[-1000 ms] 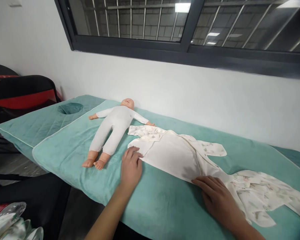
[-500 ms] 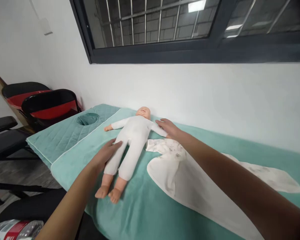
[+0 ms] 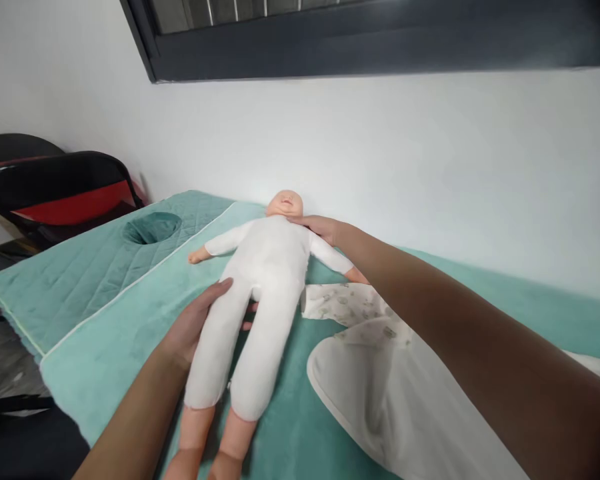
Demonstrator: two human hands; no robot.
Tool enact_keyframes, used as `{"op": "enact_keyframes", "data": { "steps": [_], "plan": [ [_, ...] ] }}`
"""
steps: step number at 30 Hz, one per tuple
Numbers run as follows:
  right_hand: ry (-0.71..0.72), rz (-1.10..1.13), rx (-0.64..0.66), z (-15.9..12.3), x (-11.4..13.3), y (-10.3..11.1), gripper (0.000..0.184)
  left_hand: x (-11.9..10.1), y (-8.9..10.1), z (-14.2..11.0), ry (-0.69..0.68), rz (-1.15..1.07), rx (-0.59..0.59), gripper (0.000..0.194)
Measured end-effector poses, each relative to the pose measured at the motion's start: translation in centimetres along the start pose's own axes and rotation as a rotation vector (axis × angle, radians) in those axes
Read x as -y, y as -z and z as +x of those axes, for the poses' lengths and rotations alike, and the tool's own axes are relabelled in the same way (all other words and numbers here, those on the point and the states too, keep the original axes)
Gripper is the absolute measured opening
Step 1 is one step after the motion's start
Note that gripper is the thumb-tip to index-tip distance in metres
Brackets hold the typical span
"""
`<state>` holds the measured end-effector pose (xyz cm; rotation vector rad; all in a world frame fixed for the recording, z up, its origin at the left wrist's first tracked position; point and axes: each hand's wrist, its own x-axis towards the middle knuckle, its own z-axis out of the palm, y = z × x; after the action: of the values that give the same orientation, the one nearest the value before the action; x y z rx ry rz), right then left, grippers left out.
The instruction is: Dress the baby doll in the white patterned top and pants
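A baby doll [image 3: 260, 280] in a white bodysuit lies face up on the teal cover [image 3: 105, 333], head toward the wall. My left hand [image 3: 200, 320] grips its near thigh, thumb on top and fingertips showing between the legs. My right hand [image 3: 320, 228] reaches across and is tucked in at the doll's neck and shoulder, its fingers mostly hidden behind the doll. A white baby garment [image 3: 375, 387] with a printed lining [image 3: 347, 303] is spread out to the right of the doll, partly under my right forearm.
The padded teal table has a round face hole [image 3: 150, 227] at its left end. Black and red chairs [image 3: 55, 190] stand beyond that end. A white wall [image 3: 430, 153] with a dark window frame [image 3: 330, 40] runs along the table's far side.
Both hands left the garment and moved to the doll. The left now grips its thigh, and the right slid from its arm to its neck. The view has come closer.
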<state>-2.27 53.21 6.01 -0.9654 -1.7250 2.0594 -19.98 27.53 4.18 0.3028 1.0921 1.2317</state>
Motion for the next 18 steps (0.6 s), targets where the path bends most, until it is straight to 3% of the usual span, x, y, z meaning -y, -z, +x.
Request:
{"op": "enact_keyframes", "data": {
  "steps": [5, 10, 13, 18],
  "plan": [
    [0.077, 0.025, 0.111, -6.7, 4.6, 0.1, 0.044, 1.3, -4.1, -3.9, -0.173, -0.018, 0.095, 0.048],
    [0.114, -0.105, 0.011, -18.4, 7.3, 1.7, 0.041, 5.2, -10.2, -8.1, -0.224, 0.006, 0.286, 0.058],
    [0.128, -0.222, -0.037, -25.9, 5.8, 2.9, 0.043, 10.1, -13.7, -9.9, -0.164, -0.013, 0.373, 0.067],
    [0.115, -0.365, -0.253, -35.7, -1.2, 4.8, 0.051, 19.8, -16.9, -11.5, -0.026, -0.027, 0.500, 0.071]
  ]
}}
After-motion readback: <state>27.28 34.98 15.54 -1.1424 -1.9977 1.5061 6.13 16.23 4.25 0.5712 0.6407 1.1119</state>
